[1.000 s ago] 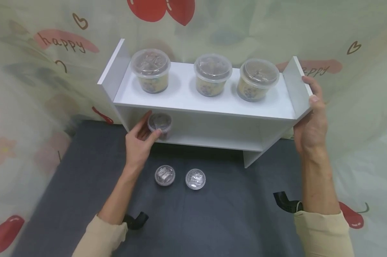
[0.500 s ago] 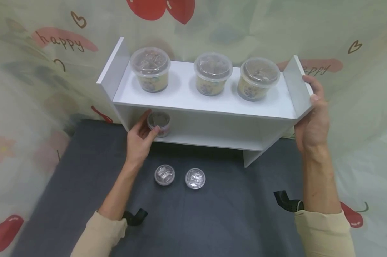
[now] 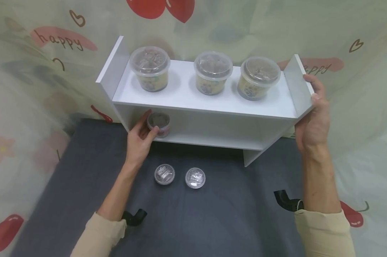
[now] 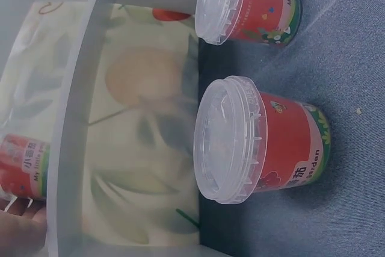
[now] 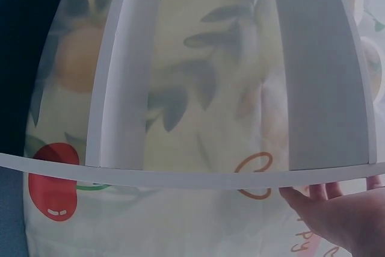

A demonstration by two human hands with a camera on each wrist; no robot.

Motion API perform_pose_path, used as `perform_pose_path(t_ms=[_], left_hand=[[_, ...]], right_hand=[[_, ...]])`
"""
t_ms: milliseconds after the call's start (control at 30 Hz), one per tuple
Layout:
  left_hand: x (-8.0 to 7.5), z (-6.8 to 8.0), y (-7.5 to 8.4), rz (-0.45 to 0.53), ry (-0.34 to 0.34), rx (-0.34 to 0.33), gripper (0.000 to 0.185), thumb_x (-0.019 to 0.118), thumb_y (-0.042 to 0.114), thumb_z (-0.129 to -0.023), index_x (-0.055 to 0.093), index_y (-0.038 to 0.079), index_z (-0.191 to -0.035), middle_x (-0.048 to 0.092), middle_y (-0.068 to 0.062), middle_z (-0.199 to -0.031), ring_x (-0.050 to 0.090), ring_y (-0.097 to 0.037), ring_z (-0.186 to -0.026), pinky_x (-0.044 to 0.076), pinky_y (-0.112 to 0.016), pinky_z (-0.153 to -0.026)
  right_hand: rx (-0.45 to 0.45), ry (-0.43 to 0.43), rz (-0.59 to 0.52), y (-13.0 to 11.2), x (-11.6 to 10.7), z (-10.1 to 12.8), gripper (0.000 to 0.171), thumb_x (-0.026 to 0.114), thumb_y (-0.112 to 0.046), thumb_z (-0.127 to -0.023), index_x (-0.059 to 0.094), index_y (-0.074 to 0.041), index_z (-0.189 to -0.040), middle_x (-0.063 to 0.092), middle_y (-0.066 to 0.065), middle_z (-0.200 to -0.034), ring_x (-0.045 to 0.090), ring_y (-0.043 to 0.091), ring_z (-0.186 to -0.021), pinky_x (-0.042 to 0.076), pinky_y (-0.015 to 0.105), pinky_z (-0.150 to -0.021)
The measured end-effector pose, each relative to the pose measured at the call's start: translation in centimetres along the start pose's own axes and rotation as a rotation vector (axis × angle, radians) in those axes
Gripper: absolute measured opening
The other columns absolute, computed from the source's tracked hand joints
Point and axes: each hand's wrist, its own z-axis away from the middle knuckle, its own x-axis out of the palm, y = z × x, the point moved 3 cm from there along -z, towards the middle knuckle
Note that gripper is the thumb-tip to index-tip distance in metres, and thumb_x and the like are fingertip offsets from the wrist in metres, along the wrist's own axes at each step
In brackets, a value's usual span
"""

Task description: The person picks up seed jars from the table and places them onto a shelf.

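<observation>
Left hand (image 3: 138, 140) pinches a red-labelled lidded cup (image 3: 159, 120) on the lower shelf (image 3: 212, 139).
Right hand (image 3: 313, 125) grips the side panel (image 3: 297, 87), apparently steadying the unit (image 3: 182, 98).

Right hand (image 5: 337, 218) grips the shelf (image 5: 180, 177) by the edge of its side panel.
It sits near the corner where the upper board (image 5: 325, 88) meets that panel; the lower board (image 5: 123, 88) stands well apart. Two cut-off tubs (image 5: 374, 67) show past the upper board's edge. Behind is leaf-printed cloth (image 5: 192, 40).
</observation>
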Motion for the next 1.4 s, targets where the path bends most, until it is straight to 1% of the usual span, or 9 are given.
perform_pose_path(t_ms=[233, 333, 433, 567, 733, 933, 1100, 1267, 1400], left_hand=[[-0.1, 0.1, -0.1, 0.0, -0.019, -0.023, 0.056, 0.066, -0.003, -0.092, 0.048, 0.001, -0.145, 0.048, -0.016, -0.146, 0.051, -0.026, -0.129, 0.044, -0.023, -0.1], [-0.2, 0.1, -0.1, 0.01, -0.028, -0.046, 0.056, 0.067, -0.002, -0.091, 0.049, 0.001, -0.144, 0.05, -0.017, -0.143, 0.052, -0.024, -0.128, 0.044, -0.023, -0.1], [-0.3, 0.0, -0.2, 0.024, -0.044, -0.066, 0.056, 0.067, -0.002, -0.091, 0.049, 0.0, -0.143, 0.05, -0.018, -0.142, 0.051, -0.023, -0.128, 0.044, -0.023, -0.1], [-0.4, -0.1, -0.2, 0.025, -0.07, -0.073, 0.057, 0.067, -0.002, -0.091, 0.048, 0.001, -0.144, 0.048, -0.017, -0.143, 0.05, -0.024, -0.129, 0.043, -0.022, -0.1], [-0.3, 0.0, -0.2, 0.028, -0.086, -0.076, 0.058, 0.066, -0.001, -0.092, 0.046, 0.002, -0.146, 0.047, -0.016, -0.145, 0.047, -0.025, -0.133, 0.042, -0.022, -0.102], [-0.2, 0.2, -0.1, 0.012, -0.08, -0.05, 0.059, 0.064, -0.002, -0.093, 0.043, 0.003, -0.149, 0.044, -0.016, -0.149, 0.043, -0.027, -0.138, 0.039, -0.022, -0.105], [-0.2, 0.7, 0.3, 0.022, -0.06, -0.002, 0.061, 0.064, -0.006, -0.092, 0.043, 0.002, -0.148, 0.046, -0.015, -0.149, 0.046, -0.029, -0.135, 0.04, -0.025, -0.105], [-0.5, 1.5, 0.5, 0.028, -0.044, 0.03, 0.061, 0.065, -0.008, -0.09, 0.045, 0.002, -0.147, 0.048, -0.014, -0.147, 0.048, -0.029, -0.132, 0.041, -0.031, -0.105], [-1.0, 2.4, 0.4, 0.024, -0.04, 0.057, 0.057, 0.063, -0.009, -0.091, 0.046, 0.0, -0.146, 0.049, -0.019, -0.145, 0.05, -0.03, -0.131, 0.042, -0.036, -0.105]], right_hand=[[0.017, 0.003, -0.008, -0.1, 0.0, 0.0, 0.046, 0.044, -0.02, -0.087, 0.055, -0.01, -0.131, 0.051, 0.018, -0.128, 0.051, 0.027, -0.109, 0.046, 0.033, -0.077], [0.038, -0.008, 0.013, -0.3, -0.1, -0.1, 0.045, 0.042, -0.019, -0.088, 0.054, -0.011, -0.13, 0.047, 0.016, -0.132, 0.048, 0.027, -0.112, 0.045, 0.035, -0.079], [0.059, -0.027, 0.069, -0.6, -0.4, -0.3, 0.042, 0.041, -0.018, -0.089, 0.054, -0.012, -0.129, 0.044, 0.014, -0.136, 0.045, 0.027, -0.116, 0.042, 0.037, -0.082], [0.081, -0.04, 0.128, -1.3, -0.8, -0.6, 0.037, 0.047, -0.021, -0.091, 0.056, -0.011, -0.126, 0.041, 0.013, -0.137, 0.043, 0.028, -0.118, 0.04, 0.038, -0.085], [0.113, -0.043, 0.131, -1.6, -0.9, -0.8, 0.036, 0.052, -0.021, -0.093, 0.056, -0.009, -0.126, 0.041, 0.014, -0.139, 0.041, 0.029, -0.12, 0.041, 0.038, -0.087], [0.14, -0.058, 0.094, -1.5, -0.7, -0.9, 0.039, 0.049, -0.018, -0.092, 0.057, -0.011, -0.13, 0.042, 0.012, -0.141, 0.041, 0.027, -0.12, 0.041, 0.036, -0.087], [0.142, -0.063, 0.072, -1.4, -0.6, -0.9, 0.038, 0.048, -0.018, -0.093, 0.057, -0.011, -0.129, 0.042, 0.012, -0.141, 0.041, 0.027, -0.12, 0.041, 0.035, -0.087], [0.133, -0.06, 0.062, -1.4, -0.6, -0.9, 0.038, 0.048, -0.018, -0.093, 0.056, -0.011, -0.13, 0.043, 0.013, -0.139, 0.042, 0.027, -0.119, 0.042, 0.035, -0.086], [0.12, -0.051, 0.062, -1.2, -0.6, -0.8, 0.039, 0.049, -0.02, -0.093, 0.056, -0.011, -0.13, 0.045, 0.014, -0.135, 0.045, 0.027, -0.116, 0.045, 0.035, -0.083]])
